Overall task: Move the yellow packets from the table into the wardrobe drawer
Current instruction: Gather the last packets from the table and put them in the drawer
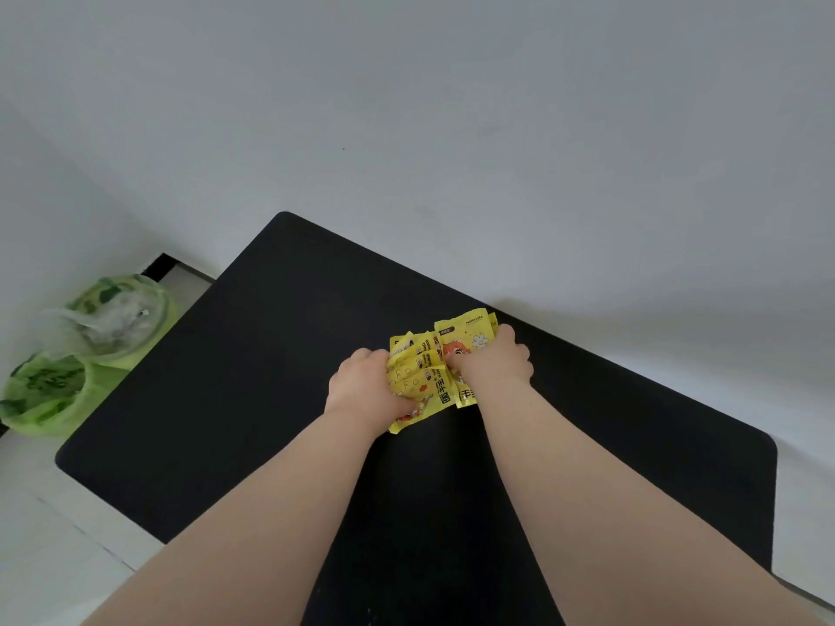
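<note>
1. Currently gathering: yellow packets (427,381) lie bunched in two overlapping fans on the black surface (226,377), towards its far edge.
2. Left hand (361,386) wraps its fingers round the left bunch; right hand (494,361) closes down over the right bunch.
3. Fingertips mostly hidden beneath knuckles and packets, so probably gripping rather than merely pressing.
4. Judged as the pickup step: nothing lifted off the surface yet, and no wardrobe drawer in view.
5. Next calls for squeezing both bunches into one stack, lifting clear without shedding any loose, slippery packet, then turning to find the drawer.
</note>
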